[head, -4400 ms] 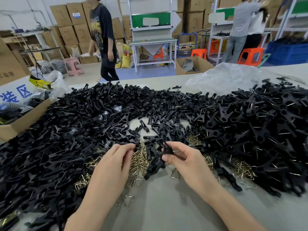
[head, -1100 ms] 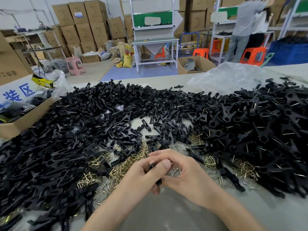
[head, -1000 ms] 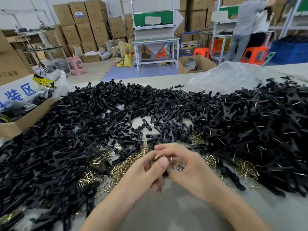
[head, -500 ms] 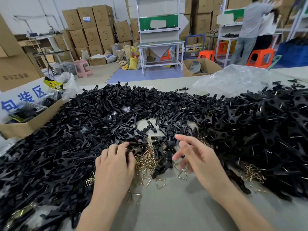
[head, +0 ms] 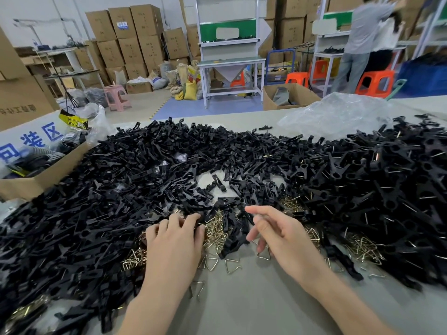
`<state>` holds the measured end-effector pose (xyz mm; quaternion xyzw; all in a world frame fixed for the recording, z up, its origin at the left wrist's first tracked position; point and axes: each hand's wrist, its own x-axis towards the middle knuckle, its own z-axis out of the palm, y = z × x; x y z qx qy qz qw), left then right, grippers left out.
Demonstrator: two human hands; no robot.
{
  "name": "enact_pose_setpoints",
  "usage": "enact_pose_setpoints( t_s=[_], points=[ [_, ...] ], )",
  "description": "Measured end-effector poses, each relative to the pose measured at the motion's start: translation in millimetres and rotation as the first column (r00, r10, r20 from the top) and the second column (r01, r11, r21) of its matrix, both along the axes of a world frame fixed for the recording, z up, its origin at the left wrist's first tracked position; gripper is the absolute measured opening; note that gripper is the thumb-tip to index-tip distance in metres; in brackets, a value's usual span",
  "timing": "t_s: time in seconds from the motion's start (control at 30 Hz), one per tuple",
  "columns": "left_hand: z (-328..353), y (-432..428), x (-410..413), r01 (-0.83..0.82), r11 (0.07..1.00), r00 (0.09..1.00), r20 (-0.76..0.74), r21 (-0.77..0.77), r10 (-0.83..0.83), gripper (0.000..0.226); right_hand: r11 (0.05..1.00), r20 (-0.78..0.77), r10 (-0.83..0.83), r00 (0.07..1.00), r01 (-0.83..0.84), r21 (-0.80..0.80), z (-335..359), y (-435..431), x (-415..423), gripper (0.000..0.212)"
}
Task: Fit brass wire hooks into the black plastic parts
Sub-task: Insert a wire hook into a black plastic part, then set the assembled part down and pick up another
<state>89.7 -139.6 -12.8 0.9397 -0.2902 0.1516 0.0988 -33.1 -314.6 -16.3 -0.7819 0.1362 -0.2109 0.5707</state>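
A wide heap of black plastic parts (head: pixel 150 180) covers the grey table (head: pixel 246 308), and the parts on the right (head: pixel 377 189) carry wire hooks. Loose brass wire hooks (head: pixel 216 234) lie in front of the heap, between my hands. My left hand (head: pixel 175 240) lies palm down with its fingertips on the parts and hooks at the heap's edge; what is under its fingers is hidden. My right hand (head: pixel 278 232) hovers above the hooks with fingers spread and relaxed, holding nothing.
An open cardboard box (head: pixel 36 180) with blue lettering stands at the left edge. A crumpled clear plastic bag (head: pixel 336 114) lies at the back right. Beyond the table are stacked cartons, a white workbench (head: pixel 229 64), orange stools and a standing person (head: pixel 360 42).
One second ago both hands were joined over a black part in front of me. They have since separated: the left moved to the heap's edge, the right opened and is empty.
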Motion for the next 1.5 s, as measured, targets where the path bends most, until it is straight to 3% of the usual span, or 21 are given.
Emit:
enact_pose_setpoints(
  t_s=[0.2,0.4,0.6,0.73,0.9,1.0,1.13,1.3,1.5],
  points=[
    [2.7,-1.3,0.4,0.087,0.967,0.996,0.019,-0.238,-0.085,0.024,1.000,0.005,0.001,1.000,-0.001,-0.005,0.3,0.1,-0.1,0.032],
    [12.4,-1.8,-8.5,0.223,0.847,0.964,-0.022,-0.482,-0.267,0.032,0.998,0.025,0.010,1.000,-0.011,0.055,1.0,1.0,0.1,0.033],
    [10.9,-9.7,-25.7,0.491,0.811,0.856,0.000,-0.318,-0.517,0.032,0.973,0.051,0.082,0.995,-0.091,0.211,5.4,3.9,2.4,0.026],
    [10.4,-9.2,-24.5,0.467,0.821,0.857,-0.062,-0.329,-0.512,0.043,0.963,0.090,0.036,0.995,-0.058,0.265,8.6,-1.2,3.8,0.022],
    [11.4,-4.3,-17.2,0.310,0.779,0.872,-0.163,-0.545,-0.461,0.048,0.932,0.117,-0.027,0.993,-0.017,0.361,13.6,-8.6,-1.5,0.028],
    [12.5,-4.9,-18.4,0.324,0.776,0.874,-0.142,-0.541,-0.464,0.051,0.914,0.091,0.017,0.996,-0.053,0.402,13.8,-7.8,-3.3,0.030],
    [13.1,-9.2,-23.0,0.324,0.746,0.871,-0.126,-0.582,-0.476,0.030,0.881,0.090,0.032,0.995,-0.070,0.469,11.9,-1.8,0.6,0.029],
    [10.0,-9.1,-22.5,0.433,0.743,0.811,-0.139,-0.510,-0.568,0.041,0.844,0.133,0.026,0.991,-0.092,0.528,9.7,-4.2,5.2,0.043],
    [7.4,-8.4,-26.4,0.468,0.746,0.764,-0.208,-0.474,-0.611,0.039,0.851,0.102,0.088,0.991,-0.128,0.509,9.9,-0.7,2.2,0.027]
  ],
)
